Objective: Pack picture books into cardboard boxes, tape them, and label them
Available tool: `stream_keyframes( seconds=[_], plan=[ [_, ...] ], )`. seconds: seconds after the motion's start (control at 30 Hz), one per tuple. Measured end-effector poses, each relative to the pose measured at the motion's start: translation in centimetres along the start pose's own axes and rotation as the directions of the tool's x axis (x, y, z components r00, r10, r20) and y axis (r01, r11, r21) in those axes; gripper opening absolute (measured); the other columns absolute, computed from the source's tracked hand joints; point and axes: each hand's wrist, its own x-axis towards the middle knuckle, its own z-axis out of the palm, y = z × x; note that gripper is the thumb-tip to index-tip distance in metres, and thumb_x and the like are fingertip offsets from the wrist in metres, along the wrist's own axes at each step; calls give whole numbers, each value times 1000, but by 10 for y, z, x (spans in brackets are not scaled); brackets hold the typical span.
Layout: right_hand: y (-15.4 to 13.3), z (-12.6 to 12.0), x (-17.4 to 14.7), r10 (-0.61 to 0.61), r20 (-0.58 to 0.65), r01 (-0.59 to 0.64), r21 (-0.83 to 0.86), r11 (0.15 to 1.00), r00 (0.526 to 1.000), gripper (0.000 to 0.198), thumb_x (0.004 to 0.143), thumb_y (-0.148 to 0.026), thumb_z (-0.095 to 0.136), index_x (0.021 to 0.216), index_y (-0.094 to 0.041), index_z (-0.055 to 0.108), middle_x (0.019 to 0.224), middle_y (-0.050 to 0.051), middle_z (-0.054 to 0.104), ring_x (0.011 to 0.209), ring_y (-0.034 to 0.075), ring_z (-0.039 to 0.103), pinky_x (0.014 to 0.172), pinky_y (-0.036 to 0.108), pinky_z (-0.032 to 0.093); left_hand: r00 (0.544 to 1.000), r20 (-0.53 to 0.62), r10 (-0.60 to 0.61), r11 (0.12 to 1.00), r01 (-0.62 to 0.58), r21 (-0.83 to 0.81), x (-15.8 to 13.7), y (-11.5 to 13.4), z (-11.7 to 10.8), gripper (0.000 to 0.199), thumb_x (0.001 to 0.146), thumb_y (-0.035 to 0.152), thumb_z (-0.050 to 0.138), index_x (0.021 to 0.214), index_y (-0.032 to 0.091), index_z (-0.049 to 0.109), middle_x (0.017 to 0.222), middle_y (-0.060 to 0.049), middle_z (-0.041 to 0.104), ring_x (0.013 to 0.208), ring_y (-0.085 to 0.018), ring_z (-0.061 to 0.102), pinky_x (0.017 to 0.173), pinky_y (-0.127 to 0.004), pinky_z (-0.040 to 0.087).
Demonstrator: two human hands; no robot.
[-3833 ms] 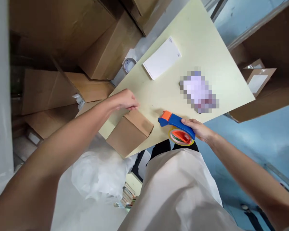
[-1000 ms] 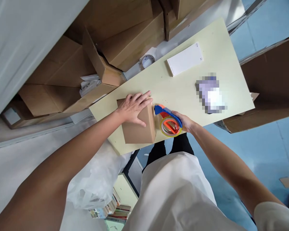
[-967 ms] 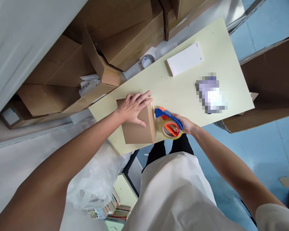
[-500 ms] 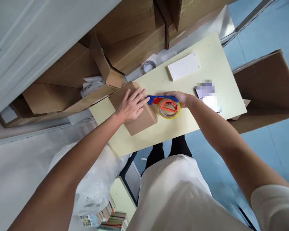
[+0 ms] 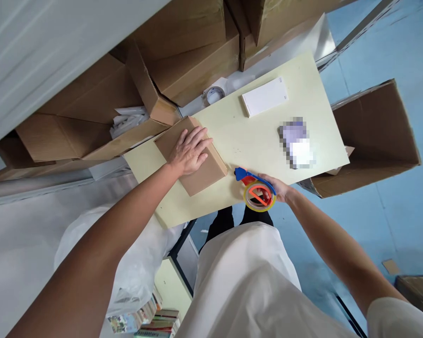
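A small closed cardboard box [image 5: 204,176] sits at the left part of the pale yellow table [image 5: 246,141]. My left hand [image 5: 191,151] lies on its top with the fingers stretched out. My right hand [image 5: 273,187] is closed around the handle of a blue and orange tape dispenser [image 5: 258,188], which carries a roll of yellowish tape. The dispenser is held apart from the box, to its right, over the table's front edge. Part of my right hand's fingers shows through the dispenser's frame.
Behind the dispenser, a flat white box [image 5: 265,96] and a blurred-out purple and white item [image 5: 296,141] lie on the table. Large open cartons [image 5: 193,70] line the back, with a tape roll [image 5: 215,95] beside them. Another open carton [image 5: 377,141] stands right.
My right hand has drawn the tape dispenser away from the box's edge, toward my body and slightly right. My left hand stays on the box.
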Motion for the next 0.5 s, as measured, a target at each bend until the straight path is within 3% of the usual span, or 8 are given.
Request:
stream_keyframes(
  seconds=[0.17,0.3,0.37,0.43,0.5],
  plan=[
    [45,16,4,-26,-6,26,99,995,1000,36,91,-44,40,99,-21,66,94,5,72,87,19,67,83,31,53,999,-9,-45,999,45,3,-1,6,1,51,85,31,42,135,23,40,152,-7,24,140,-27,16,112,-51,8],
    [32,37,10,-60,-30,64,167,984,998,41,90,-48,37,91,-19,66,86,6,72,81,20,67,80,34,54,971,-75,-229,973,231,16,-7,19,1,49,88,32,36,136,22,38,151,-9,26,139,-28,18,110,-52,13],
    [6,44,13,-110,-43,115,138,984,993,41,90,-49,38,89,-18,66,84,6,71,78,20,66,77,35,55,907,-109,-406,912,410,9,-13,27,1,49,90,35,31,137,21,37,149,-12,29,137,-30,22,107,-54,19],
    [-28,51,20,-212,-61,215,52,975,975,40,90,-48,41,90,-16,65,86,6,70,78,21,65,75,36,55,804,-105,-585,809,588,2,-21,33,0,55,90,43,30,138,18,35,145,-17,34,134,-35,27,100,-57,26],
    [-62,58,29,-371,-111,365,-68,928,922,35,90,-42,46,98,-12,63,93,7,67,84,21,63,75,36,54,718,-87,-691,720,694,13,-27,38,-2,67,87,52,33,141,13,28,142,-23,35,129,-41,31,96,-59,29]
  ],
)
